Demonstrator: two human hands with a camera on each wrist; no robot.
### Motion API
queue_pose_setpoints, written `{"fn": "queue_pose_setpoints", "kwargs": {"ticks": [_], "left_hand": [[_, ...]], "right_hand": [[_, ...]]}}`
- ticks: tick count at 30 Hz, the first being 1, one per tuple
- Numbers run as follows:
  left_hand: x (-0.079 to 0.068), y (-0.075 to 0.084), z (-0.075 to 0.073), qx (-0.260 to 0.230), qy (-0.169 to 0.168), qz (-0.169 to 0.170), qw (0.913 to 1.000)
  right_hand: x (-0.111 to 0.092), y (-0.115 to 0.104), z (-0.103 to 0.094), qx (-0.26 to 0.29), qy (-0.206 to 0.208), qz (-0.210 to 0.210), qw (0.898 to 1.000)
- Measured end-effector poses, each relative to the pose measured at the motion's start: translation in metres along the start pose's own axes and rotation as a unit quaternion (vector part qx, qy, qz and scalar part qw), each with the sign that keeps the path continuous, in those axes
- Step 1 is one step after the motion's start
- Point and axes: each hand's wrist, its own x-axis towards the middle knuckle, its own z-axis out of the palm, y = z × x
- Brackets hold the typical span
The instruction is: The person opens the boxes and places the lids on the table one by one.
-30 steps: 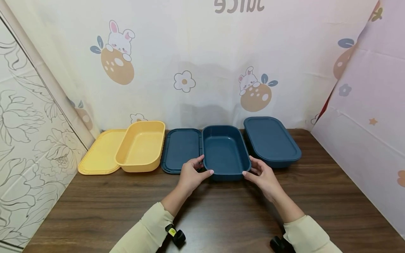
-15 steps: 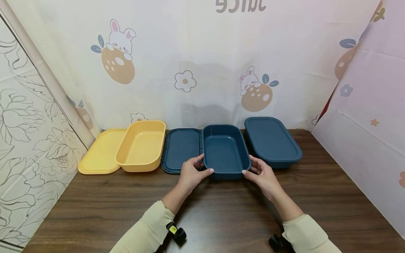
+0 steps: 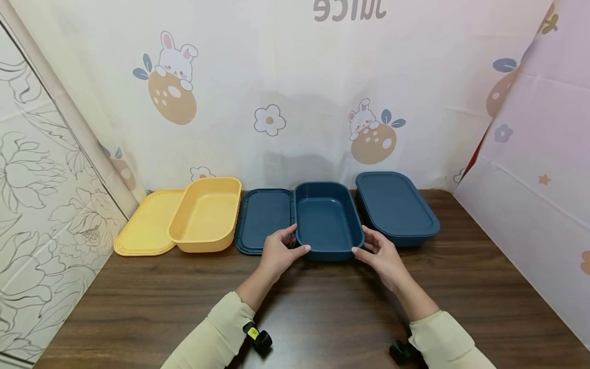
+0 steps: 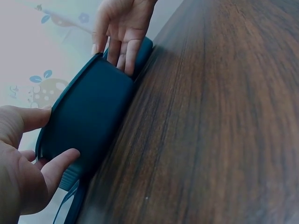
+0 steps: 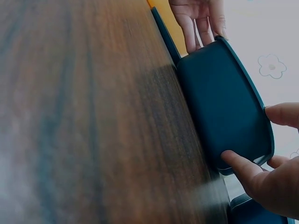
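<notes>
An uncovered dark blue food container (image 3: 329, 220) stands on the wooden table, its inside bare. My left hand (image 3: 280, 254) grips its near left corner, thumb at the front rim and fingers along the side. On the near right corner, my right hand (image 3: 382, 256) holds it the same way. Both wrist views show the container's near wall, the left hand (image 4: 28, 158) and right hand (image 5: 266, 172) each with a thumb on the rim and a finger against the wall. Left of the container lies a flat dark blue lid (image 3: 265, 218), beside the left fingers.
Right of the container stands another dark blue container with its lid on (image 3: 397, 202). To the left, an open yellow container (image 3: 207, 210) overlaps a yellow lid (image 3: 149, 223). A patterned cloth (image 3: 221, 77) hangs behind the table (image 3: 322, 312).
The blue container has shifted very slightly away from the table's front, both hands staying on its corners. The lids and other containers stay where they were.
</notes>
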Motion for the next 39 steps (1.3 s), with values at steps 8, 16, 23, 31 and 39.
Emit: {"fn": "queue_pose_setpoints", "kwargs": {"ticks": [8,16,23,31,39], "left_hand": [[0.003,0.000,-0.001,-0.011,-0.005,-0.001,0.9999],[0.006,0.000,-0.001,-0.014,-0.006,-0.005,0.9999],[0.008,0.000,-0.002,-0.015,-0.010,-0.011,0.9998],[0.012,0.000,-0.002,-0.014,-0.002,-0.022,0.9997],[0.017,0.000,-0.002,-0.018,0.000,-0.024,0.9996]], "right_hand": [[0.002,-0.001,0.001,0.002,-0.001,0.003,1.000],[0.005,-0.001,0.000,0.001,-0.002,0.004,1.000],[0.007,0.000,0.000,0.004,-0.002,0.006,1.000],[0.012,0.001,0.000,0.006,-0.004,0.005,1.000],[0.017,0.001,0.002,0.004,-0.004,0.007,1.000]]}}
